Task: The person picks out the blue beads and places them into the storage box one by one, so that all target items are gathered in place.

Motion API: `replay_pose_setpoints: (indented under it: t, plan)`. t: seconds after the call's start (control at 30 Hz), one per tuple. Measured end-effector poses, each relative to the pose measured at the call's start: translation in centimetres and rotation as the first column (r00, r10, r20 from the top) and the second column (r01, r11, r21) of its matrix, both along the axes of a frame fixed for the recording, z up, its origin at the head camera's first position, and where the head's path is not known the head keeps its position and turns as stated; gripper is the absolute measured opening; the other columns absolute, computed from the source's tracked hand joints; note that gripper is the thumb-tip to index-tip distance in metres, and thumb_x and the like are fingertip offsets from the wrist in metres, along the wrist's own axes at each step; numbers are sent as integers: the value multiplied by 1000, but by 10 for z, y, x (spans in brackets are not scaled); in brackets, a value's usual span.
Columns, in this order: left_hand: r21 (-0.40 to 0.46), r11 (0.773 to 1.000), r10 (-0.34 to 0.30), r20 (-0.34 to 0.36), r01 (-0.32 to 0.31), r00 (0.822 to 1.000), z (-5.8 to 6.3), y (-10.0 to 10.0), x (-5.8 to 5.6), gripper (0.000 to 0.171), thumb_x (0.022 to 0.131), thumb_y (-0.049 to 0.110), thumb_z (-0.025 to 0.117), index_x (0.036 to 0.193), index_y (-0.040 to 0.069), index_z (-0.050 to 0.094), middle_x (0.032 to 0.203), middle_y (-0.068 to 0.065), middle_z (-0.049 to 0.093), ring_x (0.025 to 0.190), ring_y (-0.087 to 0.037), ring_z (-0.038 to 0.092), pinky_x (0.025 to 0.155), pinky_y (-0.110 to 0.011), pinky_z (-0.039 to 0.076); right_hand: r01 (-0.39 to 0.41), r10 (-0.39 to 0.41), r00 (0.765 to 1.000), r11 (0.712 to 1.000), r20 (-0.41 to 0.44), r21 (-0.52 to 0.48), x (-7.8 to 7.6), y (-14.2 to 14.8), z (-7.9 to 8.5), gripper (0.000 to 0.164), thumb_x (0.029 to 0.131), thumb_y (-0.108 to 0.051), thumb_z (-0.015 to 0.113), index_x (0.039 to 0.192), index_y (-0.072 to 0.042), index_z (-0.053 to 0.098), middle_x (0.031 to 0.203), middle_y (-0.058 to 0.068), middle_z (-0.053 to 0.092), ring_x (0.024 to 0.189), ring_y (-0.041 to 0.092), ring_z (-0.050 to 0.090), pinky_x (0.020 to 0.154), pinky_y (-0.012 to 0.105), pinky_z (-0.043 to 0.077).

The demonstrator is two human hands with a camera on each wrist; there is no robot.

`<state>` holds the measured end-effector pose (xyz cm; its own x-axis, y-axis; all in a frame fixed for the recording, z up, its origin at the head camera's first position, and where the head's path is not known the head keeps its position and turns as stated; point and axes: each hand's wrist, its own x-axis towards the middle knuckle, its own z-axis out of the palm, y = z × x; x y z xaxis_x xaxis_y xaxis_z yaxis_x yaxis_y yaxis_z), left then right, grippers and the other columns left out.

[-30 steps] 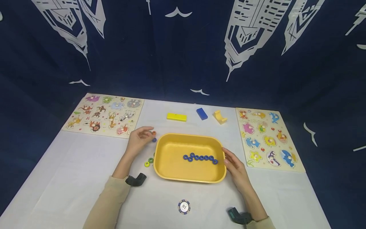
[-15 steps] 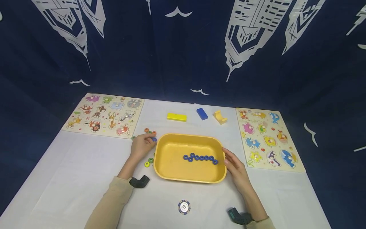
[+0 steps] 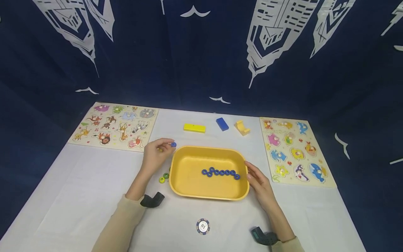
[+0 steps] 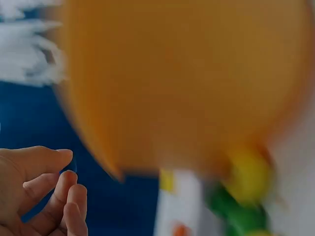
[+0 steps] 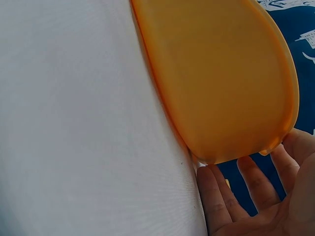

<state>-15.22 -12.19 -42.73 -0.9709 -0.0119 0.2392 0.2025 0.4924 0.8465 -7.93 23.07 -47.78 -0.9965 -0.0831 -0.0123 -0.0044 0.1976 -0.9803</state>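
Note:
In the head view my left hand (image 3: 155, 155) pinches a blue bead (image 3: 173, 144) between thumb and fingertips, just above the left rim of a yellow tray (image 3: 189, 189). The left wrist view shows the thumb and forefinger tips nearly meeting, with only a sliver of the bead visible. My right hand (image 3: 261, 182) touches the tray's right end, fingers spread along the outer wall and rim, as the right wrist view also shows. Inside the tray, several blue beads (image 3: 221, 173) lie in an uneven row. Green beads (image 3: 166, 175) and a yellow-green bead (image 3: 162, 180) lie left of the tray.
Behind the tray lie a yellow block (image 3: 194, 128), a blue block (image 3: 222, 124) and a pale curved block (image 3: 242, 128). Animal puzzle boards sit at the back left (image 3: 114, 126) and right (image 3: 296, 150). A poker chip (image 3: 203, 226) lies in front.
My left hand reaches down to a blue bead beside the tray, then lifts it up and slightly right. The hand now covers the orange beads. My right hand stays at the tray.

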Motion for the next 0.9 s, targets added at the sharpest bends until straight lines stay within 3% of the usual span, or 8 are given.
replay_pose_setpoints:
  t: [0.07,0.17,0.27,0.4,0.5,0.6,0.9]
  plan:
    - [45,997,-69,-20,70,997,12,10,7,20,73,15,71,92,14,68,72,1,62,68,-12,55,61,-21,48,-11,11,1000,1000,-9,0,-1,0,0,42,93,-24,44,134,-20,38,140,4,36,123,8,40,88,17,42]
    - [54,977,-208,12,207,978,19,30,17,18,72,15,72,90,14,68,71,3,61,69,-11,55,63,-23,48,-18,18,1000,1000,-5,-8,-2,0,-1,42,93,-25,44,134,-20,38,140,4,36,123,7,40,88,18,42]
    - [31,943,-332,80,331,940,11,49,21,16,71,11,72,87,12,68,67,5,59,63,-8,53,59,-21,47,-25,25,1000,1000,-4,-14,-3,-1,-2,42,93,-25,44,135,-20,37,141,4,35,122,5,40,87,18,43]
    - [-46,902,-414,197,430,889,-6,67,23,16,71,10,70,86,10,67,63,6,56,55,-5,49,52,-19,43,-32,32,999,999,-11,-18,-2,-2,0,42,93,-24,43,135,-19,37,141,5,34,121,2,39,87,17,43]
    - [-129,868,-434,274,480,858,-14,73,23,16,71,12,70,87,12,68,60,7,56,52,-5,49,54,-19,42,-33,33,999,999,-10,-21,-2,-2,0,42,93,-23,44,135,-19,37,141,5,35,121,2,40,87,17,43]
    - [-209,835,-434,321,510,842,-17,77,22,16,72,12,69,88,14,68,56,8,55,50,-4,47,57,-20,40,-29,29,1000,1000,-9,-12,-2,-2,1,42,93,-23,44,135,-19,37,141,5,35,122,5,39,87,17,42]
    - [-343,780,-419,335,524,844,-19,90,20,22,67,6,64,86,16,70,52,10,51,48,-5,41,48,-19,34,-23,23,1000,1000,-17,9,-2,2,-2,42,93,-26,44,134,-19,38,140,5,36,121,5,40,87,17,43]
